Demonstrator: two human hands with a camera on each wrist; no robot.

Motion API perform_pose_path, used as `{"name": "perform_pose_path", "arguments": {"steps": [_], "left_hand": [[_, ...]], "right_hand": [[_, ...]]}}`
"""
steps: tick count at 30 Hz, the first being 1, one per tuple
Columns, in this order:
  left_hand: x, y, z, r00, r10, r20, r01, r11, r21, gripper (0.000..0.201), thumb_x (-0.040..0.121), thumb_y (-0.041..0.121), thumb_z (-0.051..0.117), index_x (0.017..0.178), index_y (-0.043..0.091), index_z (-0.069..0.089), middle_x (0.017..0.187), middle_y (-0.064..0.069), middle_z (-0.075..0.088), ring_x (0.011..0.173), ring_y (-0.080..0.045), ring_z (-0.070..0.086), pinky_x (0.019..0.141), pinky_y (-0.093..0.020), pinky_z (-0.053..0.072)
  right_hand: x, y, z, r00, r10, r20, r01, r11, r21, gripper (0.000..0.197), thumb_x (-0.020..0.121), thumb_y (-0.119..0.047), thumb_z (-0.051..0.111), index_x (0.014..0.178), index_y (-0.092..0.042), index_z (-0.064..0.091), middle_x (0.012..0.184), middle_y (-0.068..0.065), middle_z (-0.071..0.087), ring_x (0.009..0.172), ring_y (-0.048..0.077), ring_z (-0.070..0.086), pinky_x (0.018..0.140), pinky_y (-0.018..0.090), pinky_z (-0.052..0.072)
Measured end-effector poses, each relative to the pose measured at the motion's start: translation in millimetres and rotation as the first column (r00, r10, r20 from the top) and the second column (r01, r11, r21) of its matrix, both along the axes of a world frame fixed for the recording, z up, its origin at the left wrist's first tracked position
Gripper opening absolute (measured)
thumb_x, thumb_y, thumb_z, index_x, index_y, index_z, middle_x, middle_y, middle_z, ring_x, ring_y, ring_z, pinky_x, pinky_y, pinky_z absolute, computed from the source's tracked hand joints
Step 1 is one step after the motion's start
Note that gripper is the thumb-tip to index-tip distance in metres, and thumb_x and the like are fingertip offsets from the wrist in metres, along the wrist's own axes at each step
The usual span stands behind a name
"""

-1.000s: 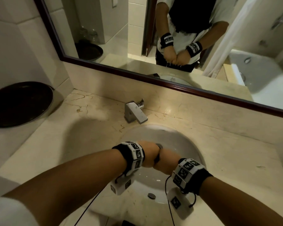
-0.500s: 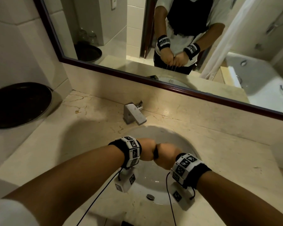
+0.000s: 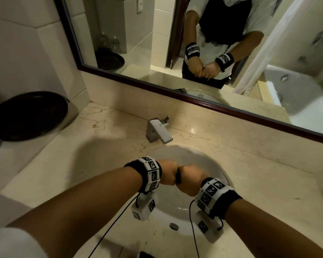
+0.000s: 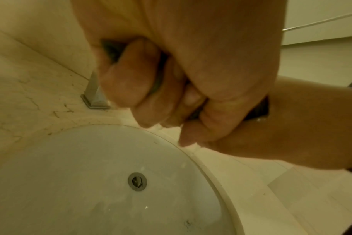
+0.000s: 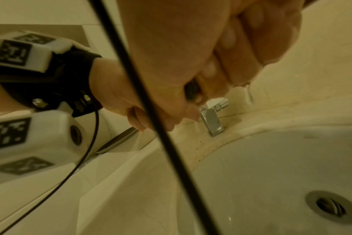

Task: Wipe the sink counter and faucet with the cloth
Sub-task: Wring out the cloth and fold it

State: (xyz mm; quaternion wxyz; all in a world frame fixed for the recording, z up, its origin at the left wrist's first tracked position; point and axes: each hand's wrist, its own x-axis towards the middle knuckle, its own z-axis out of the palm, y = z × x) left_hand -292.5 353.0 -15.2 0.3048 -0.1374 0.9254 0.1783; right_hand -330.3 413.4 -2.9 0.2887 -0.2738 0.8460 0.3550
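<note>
— Location of the cloth [image 3: 178, 175]?

— A dark wad, mostly hidden, clenched between both fists above the sink basin [image 3: 186, 157]. Left hand [image 3: 167, 172] and right hand [image 3: 191, 180] are each curled tight round it, knuckles touching.

— Any water?

— Drips hang from the right hand's fingers [image 5: 249, 52].

— Faucet [image 3: 158, 130]?

— Square chrome, on the tabletop [image 3: 268, 179] at the basin's far rim, apart from the hands.

— Surroundings?

— Dark round tray [image 3: 26, 116] far left; mirror [image 3: 194, 43] behind.
</note>
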Motion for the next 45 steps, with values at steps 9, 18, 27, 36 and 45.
{"name": "perform_pose_path", "arguments": {"steps": [9,18,27,36,45], "left_hand": [[45,-53,10,0.969,0.246,0.012,-0.225,0.868,0.443,0.082,0.074,0.044,0.076,0.136,0.036,0.023,0.115,0.002,0.064,0.100,-0.016,0.061,0.092,-0.035,0.049],[133,-115,15,0.869,0.480,-0.116,-0.392,0.813,0.431,0.032,0.096,0.044,0.049,0.117,0.024,0.061,0.103,0.001,0.062,0.089,-0.013,0.056,0.084,-0.030,0.043],[213,-152,31,0.737,0.575,-0.356,-0.571,0.811,0.128,0.026,0.094,0.032,0.052,0.113,0.022,0.068,0.109,0.000,0.067,0.099,-0.019,0.059,0.089,-0.032,0.047],[262,-177,51,0.433,0.583,-0.688,-0.654,0.728,0.206,0.010,0.096,0.023,0.050,0.086,0.023,0.053,0.083,0.002,0.057,0.086,-0.024,0.058,0.071,-0.026,0.037],[275,-200,67,0.605,0.538,-0.587,-0.602,0.791,0.104,0.026,0.081,0.048,0.068,0.092,0.026,0.060,0.087,0.004,0.061,0.080,-0.013,0.057,0.070,-0.031,0.048]], "right_hand": [[-34,33,-8,0.824,0.284,0.490,0.223,0.634,-0.741,0.069,0.086,-0.028,0.064,0.144,-0.032,0.026,0.131,-0.004,0.048,0.117,0.010,0.046,0.105,0.031,0.036],[-1,-6,7,0.645,0.132,0.753,0.575,0.564,-0.592,0.041,0.096,-0.052,0.036,0.129,-0.029,0.047,0.125,-0.003,0.053,0.104,0.016,0.057,0.078,0.019,0.050],[66,-88,27,0.793,0.434,0.428,0.268,0.382,-0.884,0.018,0.091,-0.011,0.055,0.104,-0.015,0.067,0.097,0.002,0.066,0.091,0.017,0.060,0.085,0.029,0.045],[85,-136,55,0.850,0.453,0.267,0.132,0.308,-0.942,0.026,0.079,-0.004,0.053,0.081,-0.025,0.067,0.085,-0.001,0.066,0.085,0.017,0.060,0.079,0.030,0.049],[86,-164,52,0.824,0.503,0.261,-0.062,0.539,-0.840,0.018,0.086,-0.037,0.059,0.075,-0.025,0.051,0.080,0.000,0.060,0.079,0.019,0.059,0.064,0.029,0.045]]}}
